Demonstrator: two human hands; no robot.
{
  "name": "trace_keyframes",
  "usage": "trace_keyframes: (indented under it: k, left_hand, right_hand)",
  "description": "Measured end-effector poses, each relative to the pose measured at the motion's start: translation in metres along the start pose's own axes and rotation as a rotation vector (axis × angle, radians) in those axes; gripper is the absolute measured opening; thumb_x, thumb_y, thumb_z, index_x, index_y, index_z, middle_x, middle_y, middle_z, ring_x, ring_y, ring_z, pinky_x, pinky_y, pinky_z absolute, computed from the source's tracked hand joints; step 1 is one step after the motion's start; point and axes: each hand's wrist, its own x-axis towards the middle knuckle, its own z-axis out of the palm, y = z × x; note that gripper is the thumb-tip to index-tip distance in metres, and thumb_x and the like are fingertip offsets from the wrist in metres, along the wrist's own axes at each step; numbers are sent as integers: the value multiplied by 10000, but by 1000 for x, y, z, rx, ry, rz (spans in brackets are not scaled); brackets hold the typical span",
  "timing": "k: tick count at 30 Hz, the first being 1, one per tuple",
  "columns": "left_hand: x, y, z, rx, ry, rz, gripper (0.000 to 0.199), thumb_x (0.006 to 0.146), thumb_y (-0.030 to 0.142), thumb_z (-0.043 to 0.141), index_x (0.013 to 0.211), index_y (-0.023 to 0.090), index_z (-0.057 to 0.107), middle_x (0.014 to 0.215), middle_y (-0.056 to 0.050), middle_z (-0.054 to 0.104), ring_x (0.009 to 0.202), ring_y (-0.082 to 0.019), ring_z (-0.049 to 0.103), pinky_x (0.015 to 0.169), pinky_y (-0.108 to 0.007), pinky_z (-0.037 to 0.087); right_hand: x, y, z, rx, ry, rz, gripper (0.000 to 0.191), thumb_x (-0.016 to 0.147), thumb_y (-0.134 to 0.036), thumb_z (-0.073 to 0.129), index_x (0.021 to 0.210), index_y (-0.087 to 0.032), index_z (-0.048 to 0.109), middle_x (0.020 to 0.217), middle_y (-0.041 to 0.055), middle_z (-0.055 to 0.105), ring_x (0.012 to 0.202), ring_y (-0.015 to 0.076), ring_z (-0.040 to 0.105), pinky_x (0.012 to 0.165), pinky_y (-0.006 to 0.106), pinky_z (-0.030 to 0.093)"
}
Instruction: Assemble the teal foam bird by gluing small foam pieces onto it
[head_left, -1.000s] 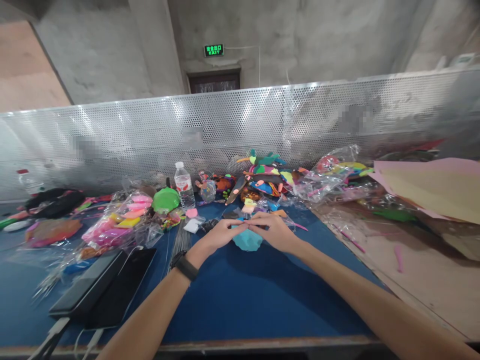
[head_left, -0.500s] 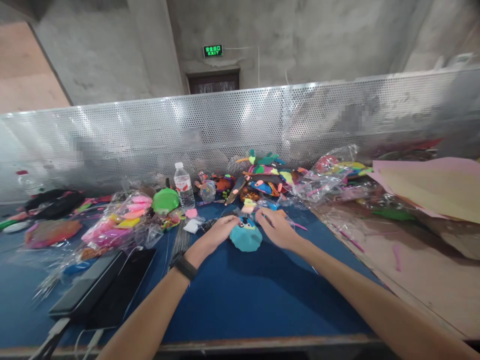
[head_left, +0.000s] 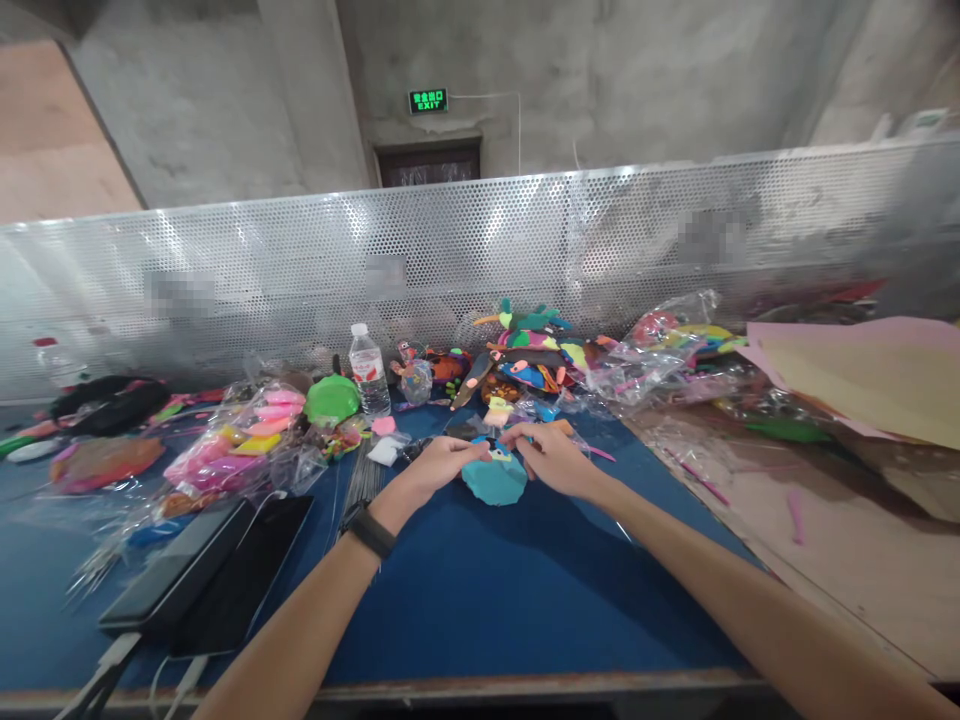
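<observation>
A round, flat light-blue clay figure (head_left: 495, 484) with white-and-black eyes lies on the blue tabletop between my hands. My left hand (head_left: 441, 466) grips its left upper edge, thumb and fingers pressed together. Over the upper right side bends my right hand (head_left: 553, 456), its fingers curled and pinched close to the eyes. Whatever sits between those fingertips is too small to make out. Just behind the figure is a small pale-yellow and pink clay lump (head_left: 496, 410).
Colourful clay models (head_left: 525, 350) pile up behind my hands. A water bottle (head_left: 367, 372), a green clay dome (head_left: 332, 400) and bagged clay (head_left: 225, 450) stand left. Thin wires (head_left: 365, 478) lie beside my left wrist. A phone (head_left: 244, 575) and a power bank (head_left: 180, 570) are front left.
My right hand has moved slightly left and down, with its fingers now over the figure's eyes. My left hand has slid a little right onto the figure's edge.
</observation>
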Motion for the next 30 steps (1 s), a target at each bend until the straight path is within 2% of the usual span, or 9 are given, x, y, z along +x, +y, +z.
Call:
trace_keyframes:
  k: [2, 5, 7, 10, 15, 18, 21, 25, 30]
  left_hand:
    - [1, 0, 0, -21, 21, -14, 451, 768, 556, 630, 830, 126, 751, 760, -76, 684, 671, -157, 559, 630, -268, 408]
    - [1, 0, 1, -82, -30, -14, 407, 746, 510, 679, 871, 128, 744, 787, -71, 685, 687, -152, 568, 662, -273, 419]
    - [1, -1, 1, -101, -72, -14, 393, 718, 471, 722, 910, 128, 739, 818, -75, 690, 696, -151, 573, 669, -274, 420]
    - [1, -1, 1, -85, -58, -10, 397, 734, 495, 700, 869, 123, 738, 792, -73, 683, 678, -144, 562, 656, -270, 418]
    - [0, -4, 0, -67, -76, 13, 412, 749, 508, 682, 891, 126, 744, 872, -96, 701, 750, -166, 593, 705, -281, 445]
    - [1, -5, 0, -86, -99, 2, 398, 715, 453, 733, 940, 125, 742, 922, -106, 712, 795, -186, 617, 734, -292, 458]
    - [2, -4, 1, -125, -92, -29, 361, 717, 420, 738, 920, 122, 748, 920, -105, 719, 805, -190, 629, 754, -300, 467]
    - [1, -2, 2, -165, -97, -27, 331, 720, 387, 746, 919, 122, 751, 932, -110, 722, 801, -183, 635, 764, -301, 469]
    - [-1, 0, 2, -163, -110, -22, 332, 718, 383, 750, 927, 125, 752, 881, -100, 721, 757, -172, 630, 743, -296, 468]
  right_hand:
    - [0, -3, -1, -35, 32, -28, 300, 876, -150, 363, 903, -175, 661, 875, 43, 674, 592, 114, 557, 568, 239, 414]
    - [-1, -6, -2, -57, 38, -59, 306, 885, -150, 359, 882, -181, 664, 867, 38, 657, 718, 142, 565, 642, 256, 413]
    - [-1, -5, -2, -70, 39, -70, 278, 913, -214, 389, 869, -184, 662, 840, 37, 644, 720, 149, 557, 643, 263, 405]
    - [0, 0, 0, -87, 41, -81, 303, 950, -323, 397, 869, -182, 653, 727, 28, 602, 649, 149, 530, 595, 261, 389]
    - [-2, 9, 4, 31, -3, -34, 364, 996, -361, 273, 1224, -211, 515, 648, -15, 497, 492, 121, 448, 478, 237, 389]
    - [-2, 13, 7, 160, -77, 12, 384, 996, -350, 242, 1335, -233, 377, 818, 11, 536, 476, 97, 470, 433, 219, 430]
    - [-1, 16, 11, 203, -103, 46, 392, 986, -318, 244, 1365, -255, 326, 949, 35, 540, 508, 84, 503, 445, 205, 471]
    - [-1, 16, 10, 193, -78, 62, 373, 971, -306, 288, 1315, -247, 420, 809, 7, 528, 483, 93, 466, 425, 202, 441]
    - [-2, 5, 5, 85, -86, 78, 342, 958, -267, 305, 1141, -216, 590, 548, -44, 403, 422, 102, 398, 407, 212, 315]
